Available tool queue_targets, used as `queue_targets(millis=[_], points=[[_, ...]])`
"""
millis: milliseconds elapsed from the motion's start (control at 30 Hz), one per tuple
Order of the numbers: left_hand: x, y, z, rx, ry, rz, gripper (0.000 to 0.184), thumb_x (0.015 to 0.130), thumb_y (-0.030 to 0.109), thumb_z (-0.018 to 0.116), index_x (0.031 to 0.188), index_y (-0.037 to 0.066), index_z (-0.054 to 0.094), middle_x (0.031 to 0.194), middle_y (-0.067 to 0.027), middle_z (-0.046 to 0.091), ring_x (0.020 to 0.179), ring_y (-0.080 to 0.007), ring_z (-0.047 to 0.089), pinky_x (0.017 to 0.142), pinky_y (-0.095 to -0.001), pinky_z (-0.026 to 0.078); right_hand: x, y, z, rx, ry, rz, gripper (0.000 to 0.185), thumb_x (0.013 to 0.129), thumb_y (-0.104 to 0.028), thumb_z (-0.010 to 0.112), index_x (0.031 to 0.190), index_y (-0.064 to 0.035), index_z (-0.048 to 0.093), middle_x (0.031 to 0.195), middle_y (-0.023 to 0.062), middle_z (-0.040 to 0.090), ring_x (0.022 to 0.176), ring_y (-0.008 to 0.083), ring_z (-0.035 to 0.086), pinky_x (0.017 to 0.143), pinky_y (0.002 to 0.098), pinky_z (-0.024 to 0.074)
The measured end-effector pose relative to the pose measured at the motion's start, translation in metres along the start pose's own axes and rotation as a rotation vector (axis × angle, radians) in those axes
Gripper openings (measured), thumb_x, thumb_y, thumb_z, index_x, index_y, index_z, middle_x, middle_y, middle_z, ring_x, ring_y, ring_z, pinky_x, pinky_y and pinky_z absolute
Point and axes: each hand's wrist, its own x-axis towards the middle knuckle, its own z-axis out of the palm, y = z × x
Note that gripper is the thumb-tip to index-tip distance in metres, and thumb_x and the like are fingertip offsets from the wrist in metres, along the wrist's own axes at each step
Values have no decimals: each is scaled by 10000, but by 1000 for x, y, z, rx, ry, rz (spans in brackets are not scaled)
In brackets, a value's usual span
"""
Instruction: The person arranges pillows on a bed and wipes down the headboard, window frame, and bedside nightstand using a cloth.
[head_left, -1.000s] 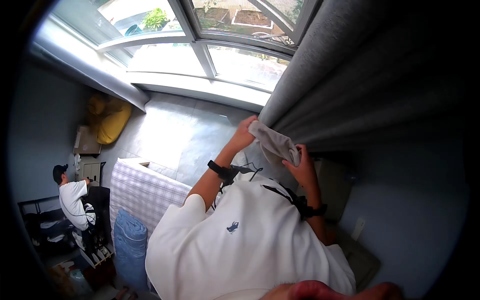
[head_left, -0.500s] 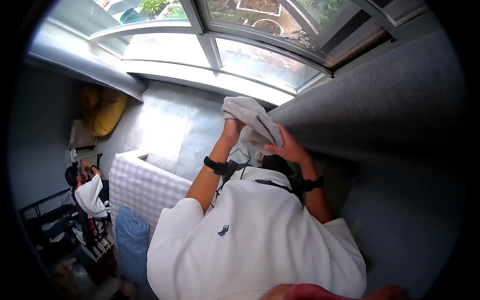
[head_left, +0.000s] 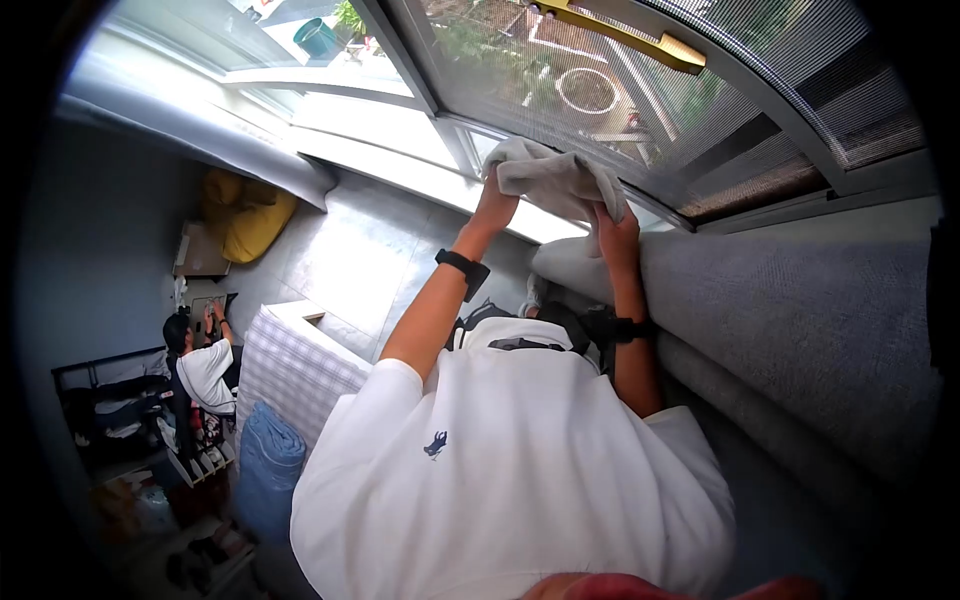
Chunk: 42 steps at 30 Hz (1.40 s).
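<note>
Both my hands hold a light grey cloth [head_left: 560,178] up in front of the window [head_left: 450,120]. At the cloth's left end my left hand [head_left: 497,207] is closed, its fingertips partly covered by the fabric. My right hand [head_left: 618,240] grips the right end, with the cloth draped over its fingers. The fabric is bunched and sags between the two hands. Behind it are the window frame and a mesh screen [head_left: 520,70]. A dark band [head_left: 463,273] circles my left wrist.
A grey curtain [head_left: 790,300] hangs close on my right. To the left stands a bed with a checked cover [head_left: 300,370] and folded blue fabric [head_left: 270,455]. Another person [head_left: 205,370] is near a clothes rack. A yellow bag [head_left: 250,220] lies by the far wall.
Both hands have raised the cloth up and to the right, closer to the window glass. My view has turned, showing more of the screen and a yellow bar at the top.
</note>
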Motion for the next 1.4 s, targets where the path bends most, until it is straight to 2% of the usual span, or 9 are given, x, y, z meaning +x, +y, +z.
queue_targets(millis=[67,133,333,567,733,800,1067,1200,1400], points=[[17,5,13,532,-72,195,296,822,62,574,1111,-3,577,1133,-226,559,1103,-407,504,955,-472,416,12,10,-14,63,-36,76,425,868,-244,695,1185,26,610,1009,152,697,923,232,667,825,337,497],[23,2,30,655,-140,221,370,737,85,622,1095,1,579,1097,-223,550,1031,-411,507,893,-482,423,19,12,-30,127,-34,139,411,874,-235,688,1168,41,610,1037,134,693,944,227,659,835,328,489],[15,28,77,709,-297,422,312,710,146,621,980,-6,584,970,-189,552,949,-382,522,796,-478,423,25,47,-75,330,82,189,434,865,-203,707,1214,24,583,1115,82,649,1019,175,600,894,306,455],[16,20,98,718,-574,523,358,666,173,649,979,7,598,1077,-156,546,1094,-329,492,899,-427,406,20,37,-91,381,232,230,421,883,-170,699,1237,19,570,1172,72,626,1059,155,576,931,289,435],[35,20,64,682,-681,539,402,661,149,654,1036,17,590,1109,-148,547,1122,-320,488,921,-420,417,17,-10,-66,54,-29,334,392,867,-113,681,1229,4,586,1124,59,648,1034,144,586,917,284,444],[41,11,48,680,-648,508,405,661,140,651,1043,23,584,1151,-155,541,1134,-323,486,931,-428,421,27,15,-45,232,-166,238,433,858,-92,669,1265,7,558,1142,69,646,1049,149,586,928,292,446],[62,-8,-47,675,-404,347,389,661,48,629,1039,-10,561,1103,-187,531,1038,-387,509,860,-475,454,44,4,46,38,-540,41,547,901,-97,656,1403,-52,443,1242,110,618,1124,183,586,983,297,433],[77,-24,-100,793,-265,310,371,718,84,627,1068,-19,559,1107,-199,531,1004,-403,536,814,-469,489,45,-35,78,-69,-737,43,362,891,-139,637,1226,-25,560,995,106,668,871,181,596,820,309,475],[93,-25,-139,789,-213,108,438,738,116,616,1148,-13,530,1178,-212,525,1039,-419,546,829,-486,498,46,-35,105,-70,-721,-78,318,894,-105,541,1198,-17,563,953,189,667,873,292,653,791,341,490]])
